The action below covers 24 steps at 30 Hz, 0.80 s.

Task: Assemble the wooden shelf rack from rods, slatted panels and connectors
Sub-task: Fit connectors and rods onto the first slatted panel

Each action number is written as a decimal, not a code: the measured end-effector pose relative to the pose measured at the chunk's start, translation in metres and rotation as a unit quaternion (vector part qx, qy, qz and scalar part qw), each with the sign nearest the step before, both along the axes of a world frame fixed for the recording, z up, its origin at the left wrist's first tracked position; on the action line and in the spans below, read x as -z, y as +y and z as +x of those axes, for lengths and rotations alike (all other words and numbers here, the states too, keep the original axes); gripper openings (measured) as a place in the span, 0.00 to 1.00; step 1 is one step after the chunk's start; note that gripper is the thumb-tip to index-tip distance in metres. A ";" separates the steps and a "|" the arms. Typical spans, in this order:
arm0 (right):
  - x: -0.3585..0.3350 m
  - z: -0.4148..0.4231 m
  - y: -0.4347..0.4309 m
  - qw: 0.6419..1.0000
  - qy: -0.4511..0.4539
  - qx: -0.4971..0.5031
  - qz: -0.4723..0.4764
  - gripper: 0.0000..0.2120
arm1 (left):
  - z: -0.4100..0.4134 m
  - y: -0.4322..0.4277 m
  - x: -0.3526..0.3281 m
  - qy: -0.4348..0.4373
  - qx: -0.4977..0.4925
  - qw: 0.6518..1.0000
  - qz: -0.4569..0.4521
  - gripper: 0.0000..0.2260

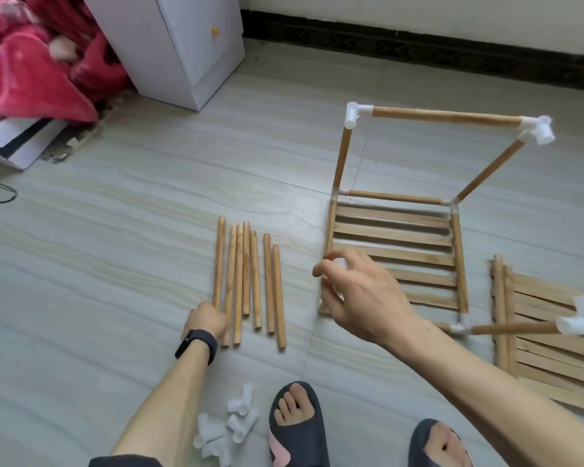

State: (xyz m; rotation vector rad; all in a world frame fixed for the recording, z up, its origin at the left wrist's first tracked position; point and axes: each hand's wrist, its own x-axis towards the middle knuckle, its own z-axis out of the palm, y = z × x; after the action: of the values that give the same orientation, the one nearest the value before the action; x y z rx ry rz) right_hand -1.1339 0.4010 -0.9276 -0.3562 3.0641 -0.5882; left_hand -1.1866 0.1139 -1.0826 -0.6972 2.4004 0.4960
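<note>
one head-worn wide-angle camera looked forward and down at the floor (pixel 115 230) from close above; the wall (pixel 418 8) lay at the far edge.

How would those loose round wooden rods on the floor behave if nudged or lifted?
The round wooden rods look rigid and probably light, being slim. Being cylindrical on the smooth tiled floor, they would likely roll sideways if nudged.

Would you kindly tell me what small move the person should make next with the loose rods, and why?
Probably lift the leftmost loose round wooden rod, whose near end the left hand covers, toward the near-left corner of the half-built wooden rack frame, where the right hand hovers; no upright shows at that corner.
</note>
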 end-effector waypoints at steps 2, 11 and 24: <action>-0.006 -0.006 0.001 1.000 -0.024 0.001 0.011 0.12 | -0.003 -0.001 -0.018 0.017 -0.042 0.997 0.061 0.11; -0.065 -0.010 0.006 0.977 -0.187 0.057 -0.081 0.49 | 0.005 0.047 -0.144 0.234 0.069 0.937 0.249 0.08; -0.077 0.063 0.090 0.635 -0.085 0.332 -0.692 0.13 | 0.028 0.157 -0.215 0.307 0.252 0.876 0.274 0.17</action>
State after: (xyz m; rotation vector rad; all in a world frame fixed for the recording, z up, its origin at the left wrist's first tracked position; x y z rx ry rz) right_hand -1.0712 0.4914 -0.8504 0.8734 1.7209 -2.6241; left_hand -1.1590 0.2711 -0.8673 0.3982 2.6441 1.2326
